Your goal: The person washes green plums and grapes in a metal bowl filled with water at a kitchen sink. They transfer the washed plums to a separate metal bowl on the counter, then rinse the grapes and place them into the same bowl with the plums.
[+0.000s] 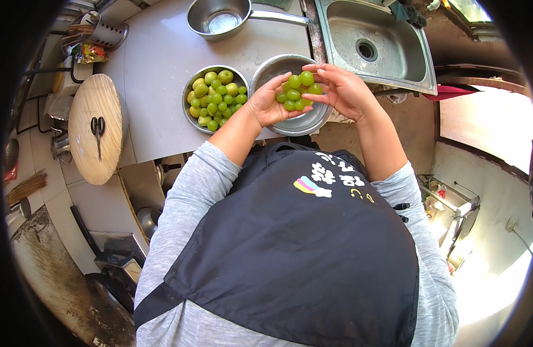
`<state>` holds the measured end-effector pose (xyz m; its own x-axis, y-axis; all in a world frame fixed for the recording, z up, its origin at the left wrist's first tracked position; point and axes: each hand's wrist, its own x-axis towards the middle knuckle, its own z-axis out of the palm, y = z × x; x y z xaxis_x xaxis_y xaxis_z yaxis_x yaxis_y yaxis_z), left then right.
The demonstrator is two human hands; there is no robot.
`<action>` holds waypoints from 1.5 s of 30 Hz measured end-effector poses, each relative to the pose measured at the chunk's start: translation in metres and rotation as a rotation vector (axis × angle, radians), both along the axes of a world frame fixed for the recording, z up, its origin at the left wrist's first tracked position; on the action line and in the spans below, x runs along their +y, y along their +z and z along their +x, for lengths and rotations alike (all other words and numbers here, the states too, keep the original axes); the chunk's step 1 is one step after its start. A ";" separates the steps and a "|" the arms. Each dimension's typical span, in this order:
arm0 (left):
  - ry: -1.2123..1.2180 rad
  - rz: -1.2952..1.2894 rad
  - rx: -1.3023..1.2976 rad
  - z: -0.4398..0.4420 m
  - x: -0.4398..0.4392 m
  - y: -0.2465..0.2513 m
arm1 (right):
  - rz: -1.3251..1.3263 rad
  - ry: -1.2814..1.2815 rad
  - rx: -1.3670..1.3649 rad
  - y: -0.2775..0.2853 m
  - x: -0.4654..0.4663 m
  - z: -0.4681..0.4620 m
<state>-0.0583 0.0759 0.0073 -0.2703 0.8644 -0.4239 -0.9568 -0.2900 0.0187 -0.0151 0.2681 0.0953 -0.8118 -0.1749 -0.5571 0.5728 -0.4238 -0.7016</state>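
Several green grapes point(294, 94) rest in my left hand point(268, 100), which is cupped palm up over a wide metal basin point(288, 63). My right hand point(342, 91) is at their right side, fingers curved around them and touching the grapes. Left of the basin, a smaller metal bowl point(185, 93) is full of loose green grapes point(216, 98) and larger yellow-green round fruits point(225, 77). My hands hide part of the basin's inside.
A metal saucepan point(219, 19) with a long handle stands behind the bowls on the light countertop point(158, 56). At the right is a stainless steel sink point(379, 43). Black-handled scissors point(98, 130) lie on a round wooden board point(93, 169) at the left, near a perforated utensil holder point(108, 32).
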 end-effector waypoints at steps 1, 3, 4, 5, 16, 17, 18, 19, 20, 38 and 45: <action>0.024 0.114 -0.005 0.000 -0.001 -0.001 | 0.006 -0.013 0.020 0.004 -0.001 0.001; 0.045 0.193 0.014 0.002 -0.001 0.000 | 0.018 -0.039 0.058 0.012 -0.003 0.002; 0.049 0.234 0.029 0.002 -0.001 0.004 | 0.011 -0.072 0.063 0.011 -0.002 0.002; 0.052 0.275 0.043 0.002 0.000 0.006 | 0.031 -0.103 0.063 0.008 0.000 0.002; 0.133 0.202 -0.008 0.006 0.012 0.002 | 0.396 -0.142 0.261 0.000 -0.024 0.011; 0.119 0.224 0.013 0.007 0.015 -0.001 | 0.442 -0.037 0.279 -0.006 -0.023 0.012; 0.111 0.270 0.000 0.008 0.016 -0.006 | 0.447 0.019 0.271 -0.007 -0.025 0.014; 0.104 0.316 -0.013 0.007 0.015 -0.011 | 0.452 0.076 0.264 -0.006 -0.029 0.015; 0.110 0.320 -0.055 0.008 0.012 -0.017 | 0.437 0.081 0.249 -0.004 -0.031 0.014; 0.252 0.072 -0.028 0.007 0.000 0.002 | 0.730 0.140 0.302 -0.047 -0.002 0.004; 0.257 0.073 -0.015 0.007 0.001 -0.002 | 0.592 -0.007 0.164 -0.048 0.004 0.000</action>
